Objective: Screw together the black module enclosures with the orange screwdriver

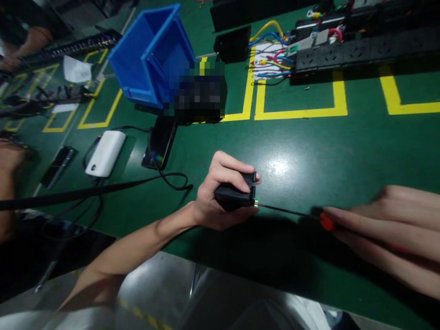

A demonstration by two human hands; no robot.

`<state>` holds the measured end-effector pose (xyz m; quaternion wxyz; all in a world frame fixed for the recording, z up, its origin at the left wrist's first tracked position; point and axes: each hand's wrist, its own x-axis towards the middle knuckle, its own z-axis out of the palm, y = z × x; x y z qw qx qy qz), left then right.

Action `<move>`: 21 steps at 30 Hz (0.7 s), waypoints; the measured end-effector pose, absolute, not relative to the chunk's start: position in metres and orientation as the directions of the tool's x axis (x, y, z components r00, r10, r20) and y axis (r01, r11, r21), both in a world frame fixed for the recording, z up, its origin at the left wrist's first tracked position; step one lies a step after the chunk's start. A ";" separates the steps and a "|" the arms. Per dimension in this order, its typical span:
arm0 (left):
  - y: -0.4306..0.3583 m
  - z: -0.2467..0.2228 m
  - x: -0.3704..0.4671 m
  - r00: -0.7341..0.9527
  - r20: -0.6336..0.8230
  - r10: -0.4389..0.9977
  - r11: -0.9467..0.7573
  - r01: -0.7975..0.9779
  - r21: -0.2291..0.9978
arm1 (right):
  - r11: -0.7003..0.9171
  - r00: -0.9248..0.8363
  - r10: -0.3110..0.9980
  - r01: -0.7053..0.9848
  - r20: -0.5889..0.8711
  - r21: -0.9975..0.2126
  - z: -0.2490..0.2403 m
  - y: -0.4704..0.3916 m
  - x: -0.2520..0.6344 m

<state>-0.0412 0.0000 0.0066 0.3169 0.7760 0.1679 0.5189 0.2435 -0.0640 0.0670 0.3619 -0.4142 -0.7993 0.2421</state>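
Observation:
My left hand [220, 192] is wrapped round a small black box-shaped part [233, 195] just above the green tabletop. At the part's right end, a bit of green and metal shows near its lower edge. My right hand [392, 229] grips a screwdriver by its red handle [327, 222]. The thin dark shaft [288, 211] runs left to that green and metal spot, and its tip appears to touch there. Most of the handle lies hidden behind my right fingers.
A blue bin [137, 59] stands at the back left. Near it lie a phone [160, 144], a white power bank [106, 153] and black cables. Black socket strips [360, 50] with coloured wires lie at the back right. Another person's hand [12, 160] is at the left edge.

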 end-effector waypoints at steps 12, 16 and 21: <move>0.004 0.003 -0.043 0.417 0.714 0.563 -0.776 -0.032 0.630 | 0.460 -0.361 0.876 0.431 0.319 -0.776 0.059 -0.058 0.243; 0.003 0.004 -0.041 0.406 0.716 0.568 -0.771 -0.042 0.636 | 0.531 -0.425 0.829 0.394 0.364 -0.750 0.061 -0.058 0.243; 0.003 0.003 -0.040 0.400 0.737 0.546 -0.794 -0.036 0.607 | 0.562 -0.481 0.797 0.370 0.365 -0.739 0.063 -0.059 0.246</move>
